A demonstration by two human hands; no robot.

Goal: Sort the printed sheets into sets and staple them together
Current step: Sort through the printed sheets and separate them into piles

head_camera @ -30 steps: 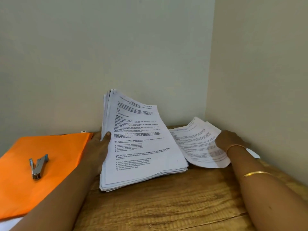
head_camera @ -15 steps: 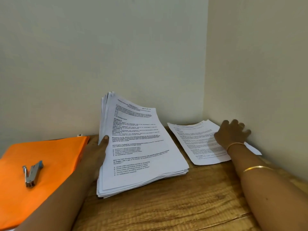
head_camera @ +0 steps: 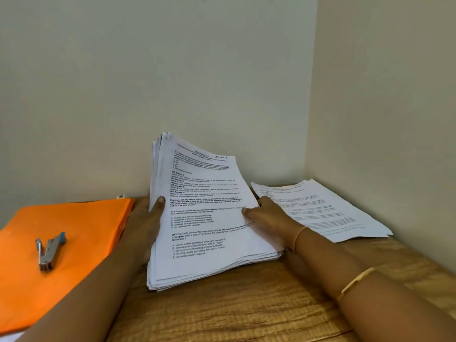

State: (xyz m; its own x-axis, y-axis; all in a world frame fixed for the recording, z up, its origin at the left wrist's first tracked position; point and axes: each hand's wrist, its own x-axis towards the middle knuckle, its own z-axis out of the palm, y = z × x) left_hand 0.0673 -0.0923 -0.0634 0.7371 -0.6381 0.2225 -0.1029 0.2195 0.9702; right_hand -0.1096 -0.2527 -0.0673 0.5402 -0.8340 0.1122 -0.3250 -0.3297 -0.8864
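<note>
We held the thick stack of printed sheets near the middle of the wooden worktop. Its near end rested on the wood and its far end was tilted up toward the corner walls. Our left hand grasped the stack's left edge, thumb pressed on the top page, the other fingers hidden underneath. Our right hand lay at the right edge with the thumb on the top sheet. It was blurred, so we could not tell whether its fingers grasped any paper. A smaller pile of sheets lay flat just beside it in the corner. The stapler sat on the orange folder at left.
</note>
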